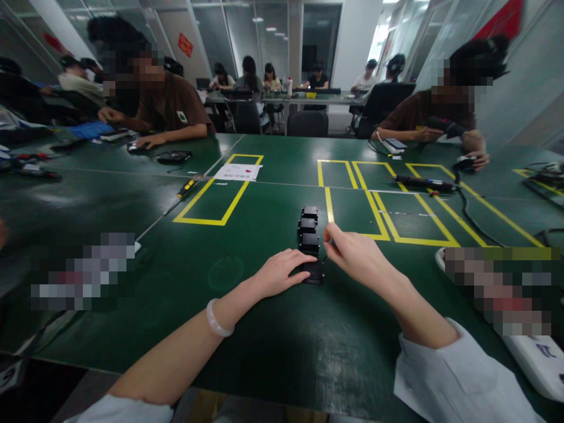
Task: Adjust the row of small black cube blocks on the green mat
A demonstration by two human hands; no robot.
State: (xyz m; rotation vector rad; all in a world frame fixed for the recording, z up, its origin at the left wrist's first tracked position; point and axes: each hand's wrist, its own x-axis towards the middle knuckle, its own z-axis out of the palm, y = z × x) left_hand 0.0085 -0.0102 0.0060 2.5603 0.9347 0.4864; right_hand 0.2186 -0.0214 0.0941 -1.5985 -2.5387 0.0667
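Observation:
In front of me several small black box-shaped parts stand in a row on the green table [273,329]. The nearest black block [314,274] is held by my left hand [282,271], with the fingers along its far side and the thumb on its near left edge. Close to this block's right side is my right hand [355,252], its thumb and fingertips pinched together. A thin dark bit shows under the right fingertips, too small to name. Beyond my hands are the other black blocks, one of them [309,241] just past my left fingers.
Yellow tape frames [372,237] mark the table. Left lie a white paper [238,171] and a yellow-black screwdriver [188,187]; a black tool [423,183] with a cable lies right. People sit across. Blurred-out white objects flank me.

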